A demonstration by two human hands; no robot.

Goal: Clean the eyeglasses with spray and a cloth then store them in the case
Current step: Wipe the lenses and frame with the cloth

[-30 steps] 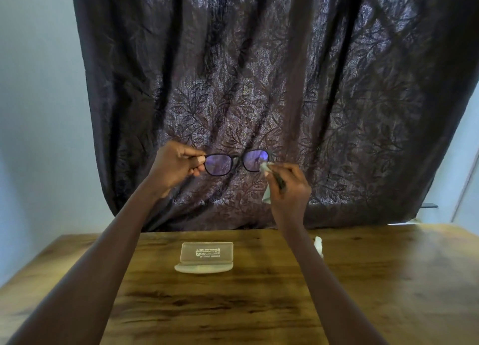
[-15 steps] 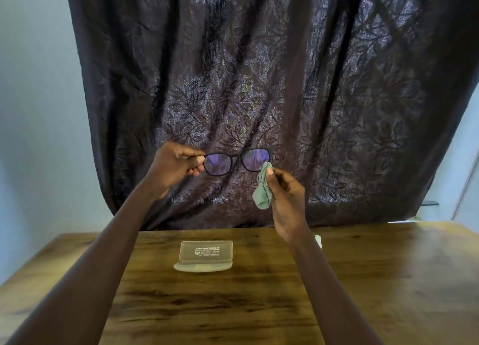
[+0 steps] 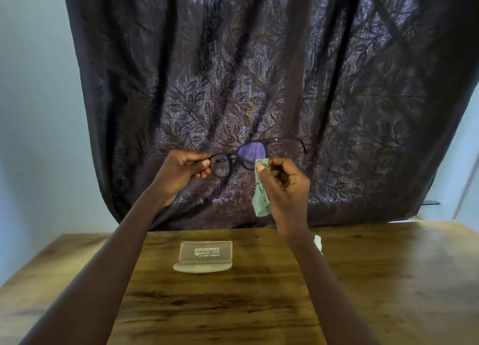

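Black-framed eyeglasses [image 3: 251,154] with purple-tinted lenses are held up in the air in front of the curtain, turned at an angle with the right temple arm pointing right. My left hand [image 3: 181,172] pinches the frame at its left end. My right hand [image 3: 283,186] pinches a green cloth [image 3: 260,202] against the lower right edge of the right lens; the rest of the cloth hangs down. A clear glasses case [image 3: 204,256] stands open on the wooden table [image 3: 388,280] below. A white object [image 3: 318,242], perhaps the spray, peeks out behind my right forearm.
A dark leaf-patterned curtain [image 3: 259,72] hangs behind the table. Pale walls show at both sides. The table's left and right edges run diagonally toward me.
The glasses have rotated, the right lens swinging nearer and the temple arm coming into view. My right hand and the cloth shifted slightly up against the right lens.
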